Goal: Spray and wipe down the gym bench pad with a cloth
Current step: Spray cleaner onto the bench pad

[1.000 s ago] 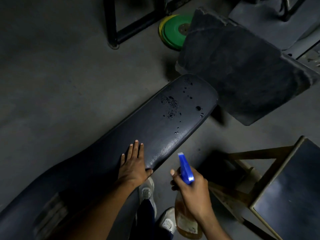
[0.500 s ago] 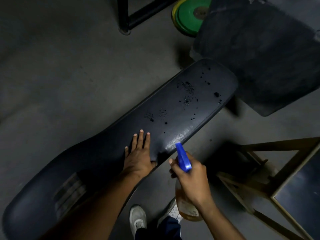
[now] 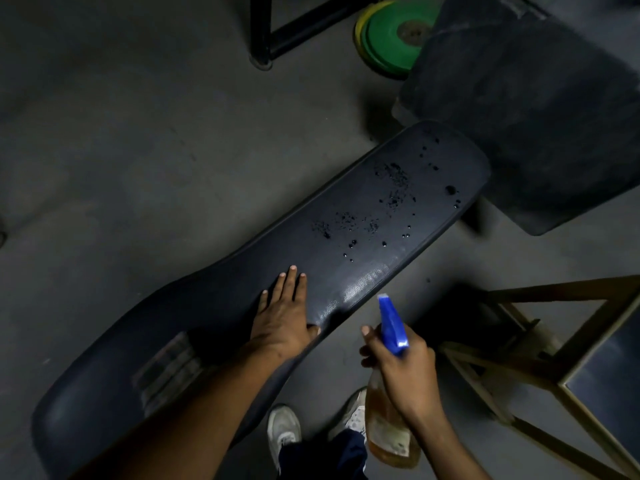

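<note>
The left hand (image 3: pixel 284 320) lies flat on the long dark vinyl bench pad (image 3: pixel 221 306), droplets spotting its far end. The right hand (image 3: pixel 403 368) grips an amber, blue-nozzled spray bottle (image 3: pixel 391 434) beside its near edge.

Both forearms are bare, with no sleeve in view down to the frame edge. The left hand (image 3: pixel 282 323) and the right hand (image 3: pixel 403 367) wear no glove, ring or watch; the nails are short. Low in the view, dark navy trousers (image 3: pixel 323 457) end above two white, worn shoes (image 3: pixel 284 431) with laces.
</note>
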Motion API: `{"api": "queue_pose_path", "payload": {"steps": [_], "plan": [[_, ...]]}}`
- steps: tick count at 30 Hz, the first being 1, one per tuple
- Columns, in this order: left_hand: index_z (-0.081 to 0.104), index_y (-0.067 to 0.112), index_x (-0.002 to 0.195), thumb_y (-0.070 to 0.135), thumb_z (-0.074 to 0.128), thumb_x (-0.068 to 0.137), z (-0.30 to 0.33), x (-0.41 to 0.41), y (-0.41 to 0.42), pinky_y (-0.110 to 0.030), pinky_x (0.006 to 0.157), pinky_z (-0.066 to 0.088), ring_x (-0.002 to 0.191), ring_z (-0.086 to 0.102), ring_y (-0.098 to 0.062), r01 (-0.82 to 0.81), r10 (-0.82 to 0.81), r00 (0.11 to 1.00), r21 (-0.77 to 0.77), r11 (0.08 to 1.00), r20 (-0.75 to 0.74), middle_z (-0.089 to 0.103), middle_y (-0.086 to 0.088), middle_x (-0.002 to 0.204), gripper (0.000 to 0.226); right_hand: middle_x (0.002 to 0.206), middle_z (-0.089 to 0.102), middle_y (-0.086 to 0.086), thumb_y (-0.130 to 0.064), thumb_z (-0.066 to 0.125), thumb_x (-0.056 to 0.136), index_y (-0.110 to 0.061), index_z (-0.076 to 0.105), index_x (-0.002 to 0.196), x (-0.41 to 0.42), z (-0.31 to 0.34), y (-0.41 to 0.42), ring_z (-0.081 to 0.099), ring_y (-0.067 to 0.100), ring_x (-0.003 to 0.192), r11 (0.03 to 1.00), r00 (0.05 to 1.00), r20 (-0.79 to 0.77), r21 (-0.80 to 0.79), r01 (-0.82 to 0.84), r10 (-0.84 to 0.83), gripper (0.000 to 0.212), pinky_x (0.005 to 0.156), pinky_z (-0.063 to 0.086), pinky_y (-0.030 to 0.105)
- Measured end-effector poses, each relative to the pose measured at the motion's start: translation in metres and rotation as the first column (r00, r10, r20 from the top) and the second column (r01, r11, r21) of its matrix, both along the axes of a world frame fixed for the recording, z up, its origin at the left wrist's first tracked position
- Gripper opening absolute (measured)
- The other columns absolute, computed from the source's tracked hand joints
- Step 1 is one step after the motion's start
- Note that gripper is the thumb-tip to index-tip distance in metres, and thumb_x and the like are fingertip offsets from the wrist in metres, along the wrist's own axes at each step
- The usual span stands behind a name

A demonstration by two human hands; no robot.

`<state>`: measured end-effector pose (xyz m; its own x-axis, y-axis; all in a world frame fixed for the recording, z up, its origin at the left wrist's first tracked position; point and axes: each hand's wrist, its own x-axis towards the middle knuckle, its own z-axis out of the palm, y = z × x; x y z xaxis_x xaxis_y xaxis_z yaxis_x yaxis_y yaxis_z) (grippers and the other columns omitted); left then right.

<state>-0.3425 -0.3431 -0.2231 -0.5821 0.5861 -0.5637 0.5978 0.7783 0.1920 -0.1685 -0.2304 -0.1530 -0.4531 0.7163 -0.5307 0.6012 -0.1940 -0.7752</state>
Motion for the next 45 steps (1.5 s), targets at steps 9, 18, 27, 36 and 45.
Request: {"api": "queue_pose_path", "payload": {"steps": [9, 18, 27, 36, 45], "plan": [[-0.004, 0.018, 0.157, 0.057, 0.063, 0.083, 0.0, -0.008, -0.033, -0.045, 0.124, 0.003, 0.153, -0.006, -0.021, -0.06, 0.059, 0.997, -0.023, 0.998, -0.044, -0.014, -0.002, 0.166, 0.108, 0.071, 0.074, 0.012, -0.021, 0.08, 0.093, -0.008, 0.068, 0.082, -0.013, 0.003, -0.042, 0.075, 0.02, 0.061, 0.995, 0.994, -0.044, -0.02, -0.1, 0.099, 0.021, 0.057, 0.053, 0.017], [0.0, 0.017, 0.158, 0.059, 0.061, 0.084, 0.007, -0.002, -0.071, -0.044, 0.124, 0.003, 0.153, -0.005, -0.02, -0.12, 0.119, 0.992, -0.021, 0.993, -0.037, -0.011, -0.002, 0.166, 0.104, 0.077, 0.076, 0.012, -0.02, 0.081, 0.092, -0.014, 0.066, 0.084, -0.024, 0.02, -0.055, 0.076, 0.021, 0.067, 0.993, 0.985, -0.129, 0.025, -0.113, 0.115, 0.018, 0.064, 0.06, 0.027], [0.002, 0.019, 0.158, 0.059, 0.061, 0.083, 0.025, 0.0, -0.126, -0.044, 0.124, 0.002, 0.153, -0.005, -0.02, -0.219, 0.22, 0.975, 0.03, 0.975, -0.033, -0.01, -0.002, 0.166, 0.103, 0.076, 0.076, 0.009, -0.021, 0.08, 0.092, -0.009, 0.066, 0.089, -0.059, 0.048, -0.075, 0.077, 0.023, 0.07, 0.987, 0.953, -0.261, 0.089, -0.137, 0.156, 0.019, 0.077, 0.062, 0.043], [0.012, 0.02, 0.157, 0.06, 0.055, 0.087, 0.033, -0.005, -0.19, -0.042, 0.124, 0.002, 0.153, 0.003, -0.02, -0.36, 0.375, 0.922, 0.14, 0.922, -0.096, 0.0, -0.002, 0.167, 0.092, 0.08, 0.07, 0.014, -0.051, 0.078, 0.085, -0.034, 0.065, 0.097, -0.122, 0.061, -0.089, 0.072, 0.037, 0.077, 0.95, 0.871, -0.412, 0.267, -0.165, 0.267, 0.024, 0.079, 0.058, 0.055], [0.018, 0.017, 0.154, 0.06, 0.051, 0.089, 0.034, -0.013, -0.225, -0.042, 0.119, 0.018, 0.147, 0.02, -0.029, -0.526, 0.535, 0.838, 0.105, 0.844, -0.104, 0.014, -0.008, 0.164, 0.085, 0.089, 0.067, 0.021, -0.033, 0.078, 0.094, -0.021, 0.065, 0.106, -0.157, 0.061, -0.097, 0.067, 0.041, 0.087, 0.941, 0.828, -0.484, 0.307, -0.143, 0.284, 0.023, 0.086, 0.056, 0.048]]}}
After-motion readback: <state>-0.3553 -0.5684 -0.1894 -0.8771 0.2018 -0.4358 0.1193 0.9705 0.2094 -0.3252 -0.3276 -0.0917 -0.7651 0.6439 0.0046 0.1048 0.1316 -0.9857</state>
